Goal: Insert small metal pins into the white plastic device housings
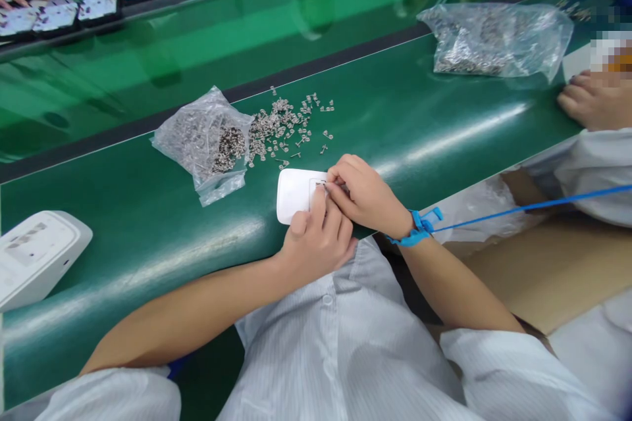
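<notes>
While the green desk [148,223] carries two white casings, one [34,256] lies far left and the other [295,195] sits just under both hands, long axis running left to right. Two clear bags [205,141] [498,39] of metal parts lie beyond, with loose clips [286,128] too many to count scattered just past the fingers. Left hand [316,237] and right hand [368,197] meet at the casing's right end, fingers pinched on something tiny there; what it is I cannot tell.
</notes>
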Action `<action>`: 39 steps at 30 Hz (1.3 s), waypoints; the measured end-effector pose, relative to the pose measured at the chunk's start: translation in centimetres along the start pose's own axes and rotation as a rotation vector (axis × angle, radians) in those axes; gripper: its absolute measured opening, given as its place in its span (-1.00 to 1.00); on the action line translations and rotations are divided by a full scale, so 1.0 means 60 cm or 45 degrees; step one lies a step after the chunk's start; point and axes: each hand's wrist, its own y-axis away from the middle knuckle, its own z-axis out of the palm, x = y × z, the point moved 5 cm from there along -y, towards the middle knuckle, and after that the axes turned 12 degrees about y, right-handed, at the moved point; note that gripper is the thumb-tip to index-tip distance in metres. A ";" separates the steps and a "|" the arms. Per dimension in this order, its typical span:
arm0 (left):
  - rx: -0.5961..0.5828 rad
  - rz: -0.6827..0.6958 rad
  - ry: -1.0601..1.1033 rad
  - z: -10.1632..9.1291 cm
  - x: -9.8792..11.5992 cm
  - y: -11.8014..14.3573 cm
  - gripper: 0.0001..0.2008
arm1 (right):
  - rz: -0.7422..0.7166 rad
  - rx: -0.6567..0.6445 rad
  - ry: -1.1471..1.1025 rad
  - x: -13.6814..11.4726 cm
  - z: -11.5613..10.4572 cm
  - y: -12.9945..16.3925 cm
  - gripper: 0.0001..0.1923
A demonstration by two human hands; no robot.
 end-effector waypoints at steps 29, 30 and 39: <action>-0.110 -0.051 -0.163 0.003 0.000 -0.005 -0.48 | -0.048 0.259 -0.114 -0.001 0.004 0.032 -0.78; -0.116 -0.049 -0.163 0.004 0.000 -0.005 -0.47 | -0.066 0.252 -0.094 0.000 0.005 0.032 -0.78; -0.123 -0.083 -0.135 0.008 0.001 -0.001 -0.44 | -0.038 0.513 -0.088 0.014 -0.023 0.025 -0.82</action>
